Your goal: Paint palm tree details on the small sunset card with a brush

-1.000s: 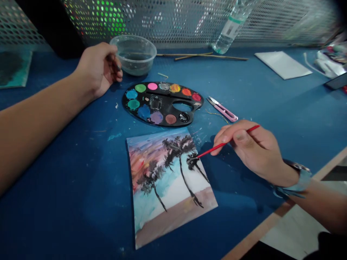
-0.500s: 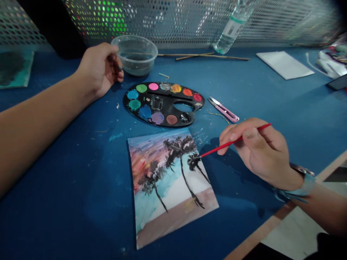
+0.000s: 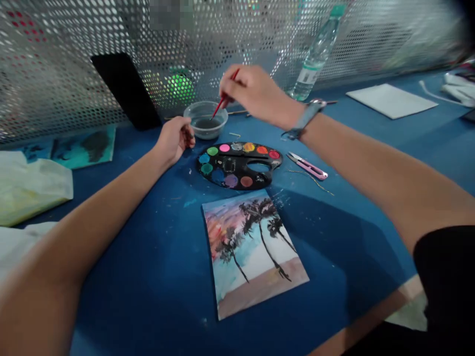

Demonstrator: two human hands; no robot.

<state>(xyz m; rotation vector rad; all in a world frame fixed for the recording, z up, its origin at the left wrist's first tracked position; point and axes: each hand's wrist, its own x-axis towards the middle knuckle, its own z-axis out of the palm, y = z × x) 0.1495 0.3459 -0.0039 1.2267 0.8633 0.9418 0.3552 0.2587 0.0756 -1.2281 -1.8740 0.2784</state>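
Note:
My right hand (image 3: 247,91) pinches a thin red paintbrush (image 3: 224,96), its tip down inside a clear plastic bowl (image 3: 189,111) of dark water. Against the bowl's left side rests my left hand (image 3: 177,139), fingers curled; whether they grip anything is hidden. Just in front of the bowl lies a black oval palette (image 3: 241,166) with round wells of many colours. Nearer to me is a canvas (image 3: 256,252) painted with black palm trees, a pink and blue sky and brown ground.
Pink thread snips (image 3: 308,166) lie right of the palette. A bottle (image 3: 315,59) and a black phone-like slab (image 3: 126,91) lean on the mesh panel. White card (image 3: 391,100) lies back right; teal paintings (image 3: 85,147) and crumpled paper (image 3: 33,185) are at left.
My right hand has moved from the canvas up to the bowl, taking the brush tip off the painting and into the bowl. The view has shifted, showing more at the left.

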